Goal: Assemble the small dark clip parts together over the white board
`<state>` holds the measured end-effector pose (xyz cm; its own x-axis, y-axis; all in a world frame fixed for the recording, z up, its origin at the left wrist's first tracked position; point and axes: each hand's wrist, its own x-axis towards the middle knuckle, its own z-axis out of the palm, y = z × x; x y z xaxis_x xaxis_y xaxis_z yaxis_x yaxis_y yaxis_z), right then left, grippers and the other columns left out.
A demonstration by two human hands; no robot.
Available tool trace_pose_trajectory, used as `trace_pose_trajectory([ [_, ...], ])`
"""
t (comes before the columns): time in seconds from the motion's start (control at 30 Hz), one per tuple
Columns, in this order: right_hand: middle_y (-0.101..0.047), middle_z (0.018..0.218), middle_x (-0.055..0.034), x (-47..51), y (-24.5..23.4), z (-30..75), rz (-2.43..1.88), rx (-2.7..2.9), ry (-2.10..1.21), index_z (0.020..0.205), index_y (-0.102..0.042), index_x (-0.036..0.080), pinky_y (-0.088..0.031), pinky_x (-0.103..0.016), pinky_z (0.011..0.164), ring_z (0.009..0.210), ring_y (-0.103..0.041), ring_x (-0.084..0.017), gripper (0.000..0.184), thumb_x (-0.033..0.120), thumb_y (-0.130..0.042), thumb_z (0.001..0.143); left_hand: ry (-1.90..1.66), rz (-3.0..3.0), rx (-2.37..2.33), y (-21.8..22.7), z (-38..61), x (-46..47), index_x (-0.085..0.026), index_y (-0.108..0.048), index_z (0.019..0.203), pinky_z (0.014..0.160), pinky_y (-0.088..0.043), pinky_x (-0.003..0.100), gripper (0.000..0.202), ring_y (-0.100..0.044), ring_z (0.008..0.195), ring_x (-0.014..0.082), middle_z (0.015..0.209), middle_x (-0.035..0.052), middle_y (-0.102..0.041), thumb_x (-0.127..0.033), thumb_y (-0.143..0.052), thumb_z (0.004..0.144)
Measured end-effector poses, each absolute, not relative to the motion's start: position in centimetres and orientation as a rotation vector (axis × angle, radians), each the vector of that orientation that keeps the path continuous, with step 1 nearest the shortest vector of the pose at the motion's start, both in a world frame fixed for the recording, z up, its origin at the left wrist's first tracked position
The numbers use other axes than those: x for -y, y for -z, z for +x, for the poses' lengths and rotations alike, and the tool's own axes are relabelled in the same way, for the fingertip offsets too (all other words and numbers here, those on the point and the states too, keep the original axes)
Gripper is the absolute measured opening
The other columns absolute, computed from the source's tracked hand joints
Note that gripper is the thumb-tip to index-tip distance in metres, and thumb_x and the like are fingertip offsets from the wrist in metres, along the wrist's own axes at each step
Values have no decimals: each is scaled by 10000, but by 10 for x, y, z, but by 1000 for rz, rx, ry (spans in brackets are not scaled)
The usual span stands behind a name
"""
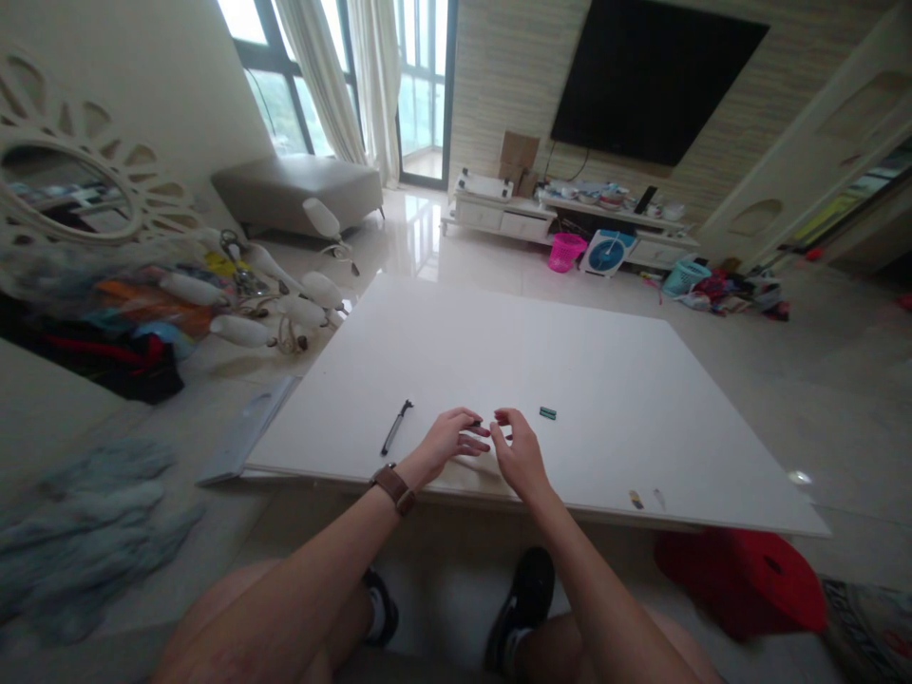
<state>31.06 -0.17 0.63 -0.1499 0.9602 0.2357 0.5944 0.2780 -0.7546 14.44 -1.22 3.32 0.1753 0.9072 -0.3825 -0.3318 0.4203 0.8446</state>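
Observation:
My left hand [454,435], with a brown-banded watch [393,488] at the wrist, is just above the front part of the white tabletop [541,351]. Its thumb and forefinger close on a small dark piece [477,424], too small to name. Facing it, my right hand [519,450] has curved fingers, with a gap between thumb and forefinger. The fingertips of both hands nearly meet. A slim black and grey tool with a short angled head [396,427] lies left of my left hand. To the right of my right hand lies a small dark green rectangular piece [547,413].
A small yellow and black piece [636,499] and a clear little item [659,498] lie near the table's front right edge. A red stool [748,579] stands below that corner. A lamp with several white shades [299,309] is beyond the left edge.

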Motion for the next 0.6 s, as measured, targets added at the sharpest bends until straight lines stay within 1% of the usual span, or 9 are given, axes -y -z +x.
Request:
trace_pose_trajectory([
  [0.07, -594, 1270, -156, -15, 10, 334, -1602, 1886, -521, 1241, -556, 119, -406, -428, 1064, 1223, -522, -268, 388, 326, -456, 928, -976, 674, -1050, -34, 143, 13, -144, -577, 924, 588, -512, 265, 171, -719, 672, 215, 887, 133, -715, -264, -536, 810],
  [0.1, -549, 1344, -185, -22, 19, 346, -1738, 1878, -483, 1299, -527, 86, -357, -444, 1112, 1291, -473, -284, 445, 301, -448, 919, -976, 671, -1053, -35, 143, 13, -143, -572, 930, 590, -512, 265, 170, -721, 676, 218, 901, 142, -717, -261, -530, 815],
  [0.17, -424, 1480, -203, -32, 37, 371, -1966, 1901, -450, 1400, -454, 50, -318, -451, 1140, 1387, -370, -304, 542, 279, -439, 910, -980, 668, -1054, -37, 141, 13, -140, -568, 936, 588, -510, 263, 169, -721, 674, 217, 912, 146, -716, -252, -527, 817],
  [0.23, -305, 1567, -166, -34, 50, 389, -2099, 1951, -423, 1466, -390, 69, -311, -463, 1141, 1443, -273, -317, 601, 278, -435, 904, -986, 669, -1043, -39, 140, 12, -140, -566, 943, 589, -509, 261, 171, -722, 677, 216, 915, 146, -714, -248, -533, 815],
  [0.3, -268, 1588, -140, -32, 58, 399, -2172, 1986, -400, 1484, -374, 102, -328, -489, 1118, 1450, -250, -321, 612, 288, -432, 904, -991, 669, -1034, -42, 139, 12, -139, -564, 944, 589, -511, 261, 169, -722, 674, 215, 907, 144, -712, -242, -538, 812],
  [0.37, -316, 1561, -144, -28, 59, 399, -2200, 1997, -361, 1481, -385, 132, -361, -497, 1073, 1414, -302, -318, 605, 293, -441, 900, -996, 666, -1025, -45, 138, 12, -139, -562, 944, 590, -514, 264, 164, -721, 670, 214, 904, 144, -712, -233, -536, 812],
  [0.47, -461, 1422, -169, -24, 54, 388, -2204, 2013, -273, 1440, -448, 161, -415, -465, 958, 1276, -428, -329, 572, 293, -487, 884, -1013, 663, -1006, -50, 137, 14, -139, -563, 940, 591, -518, 268, 154, -721, 669, 215, 900, 146, -712, -228, -531, 818],
  [0.53, -542, 1286, -159, -22, 50, 379, -2169, 2055, -211, 1310, -571, 179, -422, -427, 876, 1165, -484, -319, 441, 275, -498, 886, -1030, 661, -996, -53, 136, 14, -141, -565, 934, 584, -516, 267, 149, -720, 664, 214, 888, 140, -712, -228, -527, 819],
  [0.6, -590, 1155, -134, -21, 48, 370, -2103, 2106, -159, 1096, -657, 189, -410, -393, 823, 1087, -504, -294, 266, 250, -491, 897, -1040, 655, -994, -54, 134, 14, -140, -568, 924, 573, -512, 261, 145, -718, 653, 209, 871, 134, -713, -229, -525, 818],
])
